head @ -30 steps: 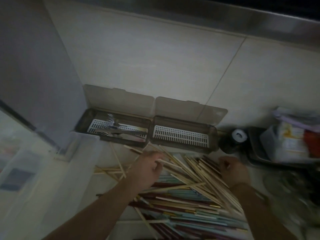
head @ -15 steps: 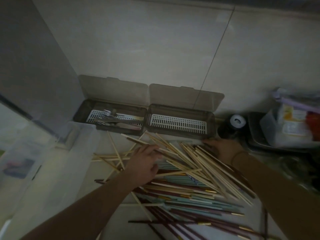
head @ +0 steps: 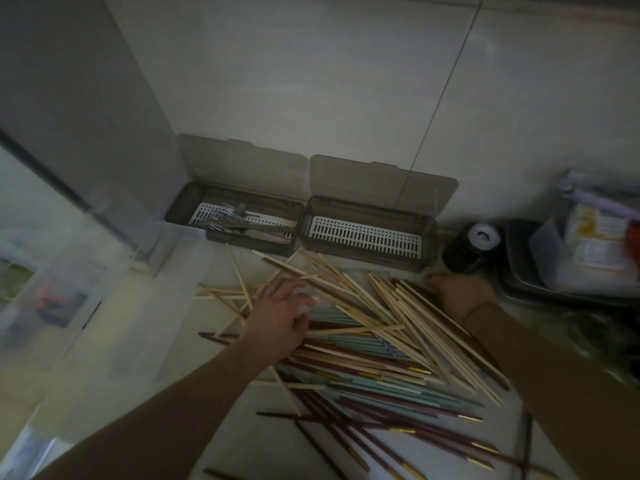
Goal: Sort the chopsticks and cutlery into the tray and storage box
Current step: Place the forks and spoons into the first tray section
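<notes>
- Two hands work a loose heap of chopsticks [head: 374, 341]; by my reading the step in hand is gathering pale wooden sticks out of the mixed pile, with almost all of the sorting still to do.
- Left hand [head: 280, 320] lies palm down on the heap's left side, fingers bent over a few pale sticks that run out past its fingertips toward the boxes; it looks to be pinching them, though the dim light leaves the grip unsure.
- Right hand [head: 457, 292] rests on the heap's far right end, knuckles up, fingers tucked down among the stick ends; whether it holds any I cannot tell.
- Beyond the left hand's fingertips sits the left storage box [head: 194, 199], lid up, with metal cutlery [head: 242, 221] already lying on its white grid.
- Between the two hands and further off stands the right storage box [head: 429, 233], lid up, its slotted insert bare; the nearest stick tips almost touch its front wall.
- Just past the right hand is a dark jar [head: 464, 254], close to its knuckles.
- Next move, I judge, calls for squaring the gathered sticks into one parallel bundle, then lifting it clear of the dark red and teal ones crossing beneath, so nothing drags along or knocks the jar.
</notes>
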The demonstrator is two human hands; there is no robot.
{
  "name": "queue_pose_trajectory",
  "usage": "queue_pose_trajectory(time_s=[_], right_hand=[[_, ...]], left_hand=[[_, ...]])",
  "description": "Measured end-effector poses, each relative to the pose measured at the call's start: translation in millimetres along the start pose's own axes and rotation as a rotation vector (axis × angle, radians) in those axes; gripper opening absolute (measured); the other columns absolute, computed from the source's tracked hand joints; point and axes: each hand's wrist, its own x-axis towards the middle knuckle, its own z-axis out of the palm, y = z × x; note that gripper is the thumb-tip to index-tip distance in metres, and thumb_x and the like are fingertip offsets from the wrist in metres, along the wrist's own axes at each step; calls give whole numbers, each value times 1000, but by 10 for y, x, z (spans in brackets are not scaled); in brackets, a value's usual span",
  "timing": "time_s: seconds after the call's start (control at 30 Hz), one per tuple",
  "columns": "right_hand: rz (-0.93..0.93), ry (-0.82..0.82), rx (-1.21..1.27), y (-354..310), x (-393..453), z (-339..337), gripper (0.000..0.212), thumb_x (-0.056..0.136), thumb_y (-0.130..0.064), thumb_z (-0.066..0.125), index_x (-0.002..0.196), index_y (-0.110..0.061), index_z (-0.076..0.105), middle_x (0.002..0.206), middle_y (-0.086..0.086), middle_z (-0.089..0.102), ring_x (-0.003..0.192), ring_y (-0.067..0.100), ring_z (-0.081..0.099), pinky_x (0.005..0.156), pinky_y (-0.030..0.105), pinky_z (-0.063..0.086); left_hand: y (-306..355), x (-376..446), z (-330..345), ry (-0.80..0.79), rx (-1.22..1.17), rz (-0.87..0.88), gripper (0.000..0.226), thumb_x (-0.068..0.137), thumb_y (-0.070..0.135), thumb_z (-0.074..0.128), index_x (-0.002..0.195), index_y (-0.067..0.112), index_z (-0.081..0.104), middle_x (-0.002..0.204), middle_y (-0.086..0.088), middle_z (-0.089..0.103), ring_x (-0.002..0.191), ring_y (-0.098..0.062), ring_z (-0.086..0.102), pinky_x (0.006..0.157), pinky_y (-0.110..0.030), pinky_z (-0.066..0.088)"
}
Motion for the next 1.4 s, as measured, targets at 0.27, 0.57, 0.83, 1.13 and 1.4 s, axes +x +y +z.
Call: queue_pose_trajectory(time_s=[0.27,0.57,0.83,1.13,1.4], right_hand=[[-37,152,-83,30,-108,86,21,90,-30,46,109,-24,53,118,1,56,111,22,41,87,33,37],[86,327,252,88,-326,60,20,88,-17,50,104,-26,59,104,3,61,94,25,53,78,35,45],[95,600,310,155,-550,-41,27,82,-7,56,104,-10,69,96,17,65,85,36,54,79,40,44],[-218,679,767,-935,-715,-385,25,87,-28,46,95,-27,70,93,-1,69,87,18,60,81,28,46],[-47,432,1343,-1802,-237,-669,33,84,0,66,78,-32,70,67,-13,69,60,0,60,61,15,48]], left_hand=[[88,-138,-46,128,-78,-135,29,78,30,47,89,18,71,114,-4,65,105,-29,60,92,-41,50],[46,-310,-63,325,-163,-313,34,78,30,44,88,14,72,109,-2,65,104,-18,54,84,-35,55],[120,-311,-61,344,-112,-285,36,77,33,43,92,17,72,106,-1,66,102,-25,57,91,-40,51],[366,291,-333,71,-650,-280,41,86,55,58,119,31,58,104,12,65,86,-8,65,76,-28,54],[-389,599,-955,188,-872,-340,13,88,2,66,87,14,68,76,-2,67,46,-8,57,47,-19,46]])
